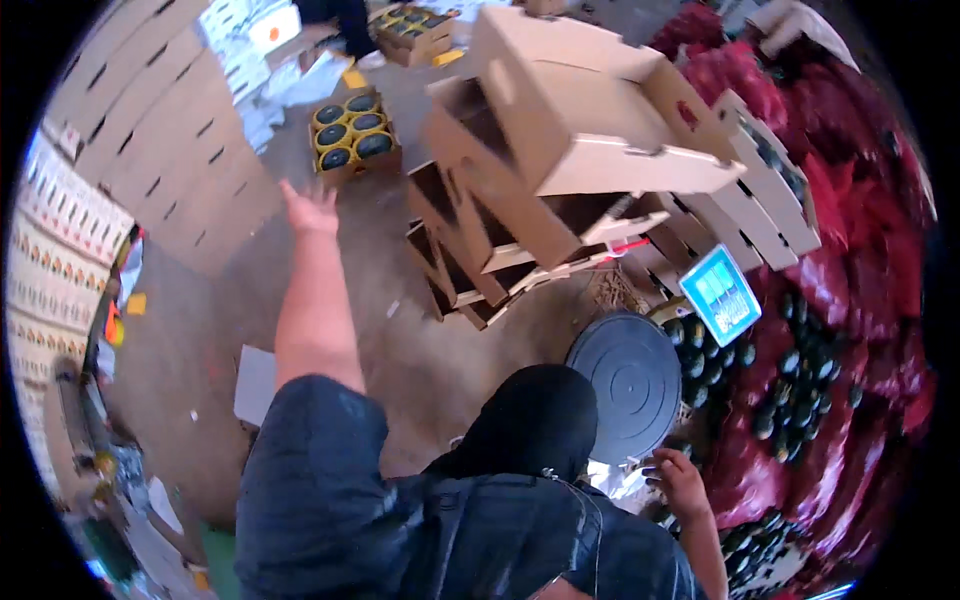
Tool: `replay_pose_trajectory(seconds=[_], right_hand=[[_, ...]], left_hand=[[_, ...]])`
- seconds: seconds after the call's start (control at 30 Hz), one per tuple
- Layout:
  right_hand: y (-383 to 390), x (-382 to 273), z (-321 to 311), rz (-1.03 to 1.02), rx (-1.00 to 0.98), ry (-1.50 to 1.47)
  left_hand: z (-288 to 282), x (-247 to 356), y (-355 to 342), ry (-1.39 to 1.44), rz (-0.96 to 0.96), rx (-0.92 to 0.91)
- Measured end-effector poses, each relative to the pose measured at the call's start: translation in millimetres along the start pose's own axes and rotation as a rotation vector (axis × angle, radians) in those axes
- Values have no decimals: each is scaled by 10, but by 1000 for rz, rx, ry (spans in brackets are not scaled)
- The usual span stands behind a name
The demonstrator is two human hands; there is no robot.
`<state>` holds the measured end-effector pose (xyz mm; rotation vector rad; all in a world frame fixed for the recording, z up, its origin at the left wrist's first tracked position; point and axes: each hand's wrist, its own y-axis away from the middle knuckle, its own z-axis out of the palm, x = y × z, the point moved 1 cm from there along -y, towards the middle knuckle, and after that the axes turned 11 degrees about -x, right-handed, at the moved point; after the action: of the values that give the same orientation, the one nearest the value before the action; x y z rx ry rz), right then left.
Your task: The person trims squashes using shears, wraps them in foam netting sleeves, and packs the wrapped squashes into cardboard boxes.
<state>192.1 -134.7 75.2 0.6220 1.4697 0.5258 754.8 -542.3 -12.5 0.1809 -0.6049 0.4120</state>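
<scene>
My left arm is stretched forward, and my left hand [310, 208] is open with its fingers spread and nothing in them. Just beyond it on the floor sits an open cardboard box [365, 172], filled with several dark green round fruits [375, 144] in yellow wraps. My right hand [679, 482] is low at the right, its fingers loosely bent and apart, with no thing visible in them. Closest to it are a round dark grey lid [628, 385] and some crumpled whitish wrapping [615, 480]. My knee, in black cloth, partly covers the lid's left side.
A leaning stack of empty cardboard trays [610, 105] stands ahead. To the right, a lit screen [720, 297] stands before red mesh sacks [745, 440] and loose dark green fruits [800, 375]. Tall carton stacks [165, 130] line the left. Another filled box [415, 45] lies farther off.
</scene>
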Motion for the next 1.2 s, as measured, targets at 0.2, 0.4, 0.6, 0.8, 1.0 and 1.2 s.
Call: replay_pose_trajectory(seconds=[0.2,0.4,0.6,0.8,1.0,1.2], right_hand=[[747,360,-401,-61,340,-47],[1474,478,-807,-195,492,574],[2421,1000,-1008,-479,804,77],[2671,3575,-1129,-318,1356,-527],[2053,4364,-636,-34,1137,-524],[2037,3974,-346,148,1013,-191]], left_hand=[[917,135,1651,-447,53,-240],[3077,183,1815,-2023,1105,-934],[3320,567,1292,-1955,859,-1340],[3599,-63,3342,-2086,479,-1770],[2910,-1814,4344,-1744,76,-2444],[1711,-2780,3892,-2013,111,-2442]])
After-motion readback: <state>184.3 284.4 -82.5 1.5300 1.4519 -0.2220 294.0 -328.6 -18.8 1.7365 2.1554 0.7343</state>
